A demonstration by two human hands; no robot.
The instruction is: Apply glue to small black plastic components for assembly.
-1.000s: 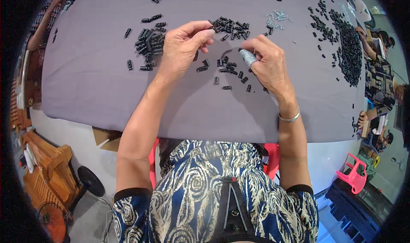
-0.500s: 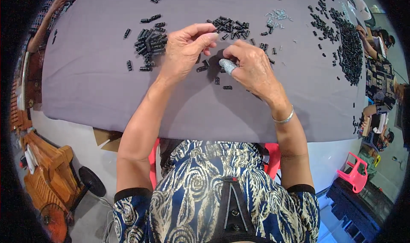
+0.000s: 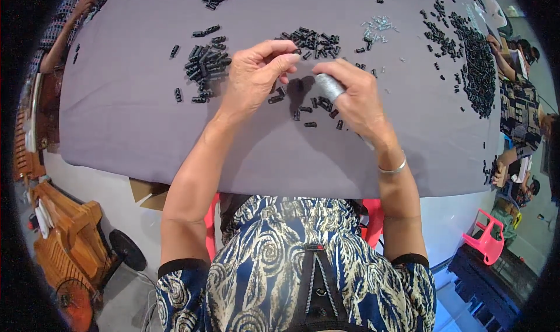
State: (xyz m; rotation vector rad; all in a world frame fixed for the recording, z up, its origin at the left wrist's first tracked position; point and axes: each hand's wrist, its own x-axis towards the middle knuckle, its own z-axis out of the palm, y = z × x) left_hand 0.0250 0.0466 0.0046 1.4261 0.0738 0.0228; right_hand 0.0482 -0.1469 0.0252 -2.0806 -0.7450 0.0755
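Observation:
Over the middle of the table, my left hand is closed in a pinch, thumb against forefinger. A small dark piece, mostly hidden, shows at its fingertips. My right hand is to its right, a short gap away, with curled fingers and silvery wrapping round its thumb. Whatever it holds is hidden. Below and between the hands lie loose short black cylindrical parts. One heap of black parts sits left of my left hand, and another pile lies just beyond both hands.
A grey cloth covers the table. Small clear or silvery pieces lie at the far right of the hands. A large black heap runs along the right edge, where other people sit. Another person's arm shows at the far left.
My right hand has drawn back to the right and slightly nearer, uncovering several black parts beneath it. My left hand keeps its pinch and has barely moved.

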